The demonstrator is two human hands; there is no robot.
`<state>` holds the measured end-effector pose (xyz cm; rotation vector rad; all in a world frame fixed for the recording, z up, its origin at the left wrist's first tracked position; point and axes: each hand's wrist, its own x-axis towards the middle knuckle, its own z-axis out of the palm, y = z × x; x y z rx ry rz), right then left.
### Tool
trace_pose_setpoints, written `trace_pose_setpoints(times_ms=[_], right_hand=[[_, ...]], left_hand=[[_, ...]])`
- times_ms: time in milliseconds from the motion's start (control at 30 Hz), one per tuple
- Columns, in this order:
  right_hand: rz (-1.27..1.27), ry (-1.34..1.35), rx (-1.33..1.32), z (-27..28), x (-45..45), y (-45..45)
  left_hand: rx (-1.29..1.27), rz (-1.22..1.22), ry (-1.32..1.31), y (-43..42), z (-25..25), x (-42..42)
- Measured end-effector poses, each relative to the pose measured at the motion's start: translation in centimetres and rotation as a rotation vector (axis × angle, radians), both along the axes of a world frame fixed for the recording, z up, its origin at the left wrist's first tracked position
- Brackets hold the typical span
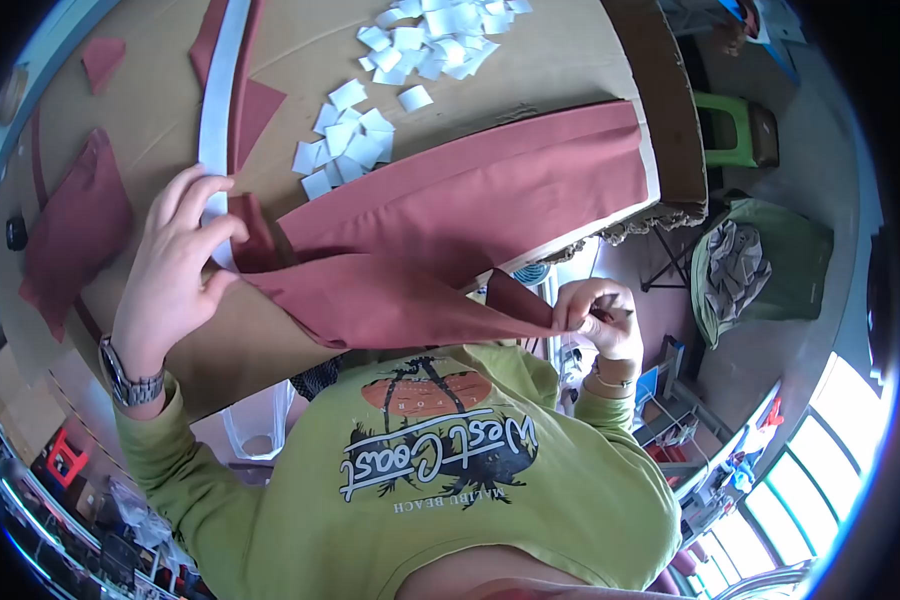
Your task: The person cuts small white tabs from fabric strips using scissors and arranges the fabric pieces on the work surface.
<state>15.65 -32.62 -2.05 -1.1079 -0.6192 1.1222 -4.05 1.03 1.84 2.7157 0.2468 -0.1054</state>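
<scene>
My left hand, with a metal watch on its wrist, has its fingers curled over a long white strip and the edge of dusty-red fabric beside it. At the right, my right hand pinches a corner of a dusty-red fabric piece, which stretches between both hands near my shirt. Part of that piece is folded and twisted. Behind it, a wider stretch of the same fabric lies on the cardboard-covered table.
Small white squares lie in two heaps on the table. More red fabric pieces and a small black object are at the left. Beyond the table's right edge stand a green stool and a green holder with grey cloth.
</scene>
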Motion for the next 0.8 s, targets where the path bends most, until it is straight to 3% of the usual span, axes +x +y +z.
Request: trace_pose_setpoints(times_ms=[167,300,400,467,500,633,800], right_hand=[[-0.151,-0.150,-0.112,-0.5,0.3,-0.6],[-0.368,-0.194,-0.276,0.0,1.5,-1.4],[-0.546,-0.190,-0.402,0.3,3.5,-1.1],[-0.756,-0.520,-0.566,0.4,4.2,1.5],[-0.755,-0.521,-0.564,0.1,4.6,2.1],[-0.712,-0.949,-0.581,-0.5,5.3,3.6],[-0.732,-0.970,-0.617,-1.5,5.5,3.7]], left_hand=[[0.247,-0.130,-0.048,-0.3,0.8,-1.1],[-0.050,-0.108,0.259,-0.6,3.8,-2.3],[-0.195,-0.051,0.217,-1.5,3.4,-1.0],[-0.342,0.010,0.172,-1.7,2.8,-0.2],[-0.342,0.012,0.171,-1.7,2.4,0.1],[-0.298,0.086,0.224,-1.4,1.4,0.8],[-0.184,0.023,0.136,-0.3,0.7,0.3]])
